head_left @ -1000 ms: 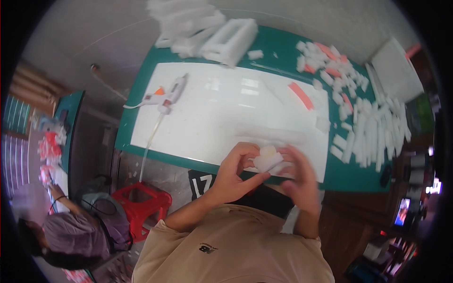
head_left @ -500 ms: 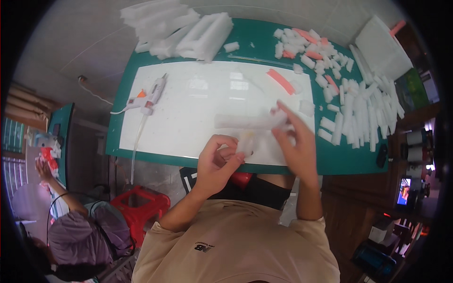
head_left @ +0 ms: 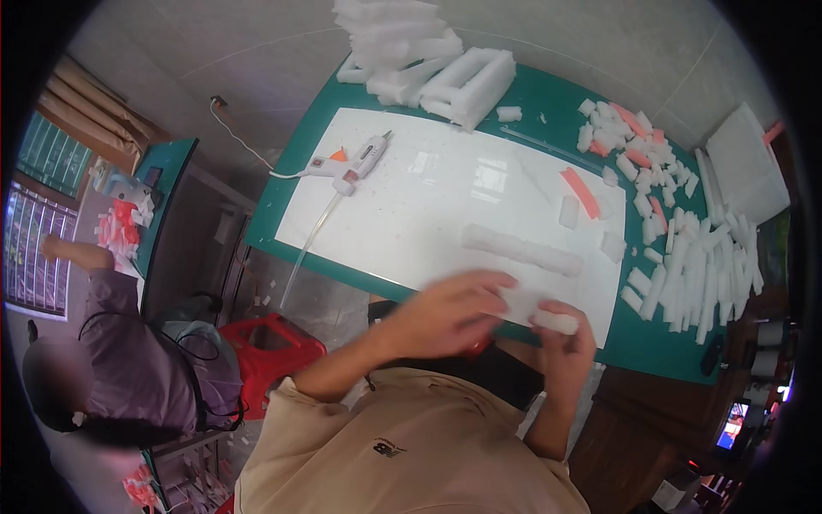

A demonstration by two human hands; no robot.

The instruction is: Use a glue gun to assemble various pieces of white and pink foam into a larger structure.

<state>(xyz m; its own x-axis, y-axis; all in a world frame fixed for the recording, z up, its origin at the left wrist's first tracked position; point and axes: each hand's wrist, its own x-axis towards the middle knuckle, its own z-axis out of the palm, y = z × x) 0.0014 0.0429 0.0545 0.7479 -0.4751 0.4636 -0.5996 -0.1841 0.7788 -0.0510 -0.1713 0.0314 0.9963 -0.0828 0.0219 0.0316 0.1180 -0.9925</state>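
Note:
My right hand (head_left: pixel 568 341) pinches a short white foam block (head_left: pixel 556 322) near the front edge of the white board (head_left: pixel 402 236). Beside it, my left hand (head_left: pixel 462 310) reaches across from the left, its fingers stretched and apart, somewhat blurred. A blurred pale patch lies between the hands, and I cannot tell whether it is foam or board. Just beyond them a long white foam strip (head_left: pixel 522 250) rests on the board. Farther right are a short foam block (head_left: pixel 568 212), another foam piece (head_left: pixel 612 247) and a pink foam strip (head_left: pixel 580 194).
A white glue gun (head_left: pixel 364 163) with its glue stick lies at the board's left. Foam frames (head_left: pixel 467 86) are stacked at the back. Small pieces (head_left: pixel 634 141) and long strips (head_left: pixel 685 265) heap up on the right. A person (head_left: pixel 128 343) sits left, by a red stool (head_left: pixel 274 351).
The view has shifted, moving the table rightward and down. My right hand has drawn back from the long strip and holds the short block near my body. My left hand has moved right, fingers spread.

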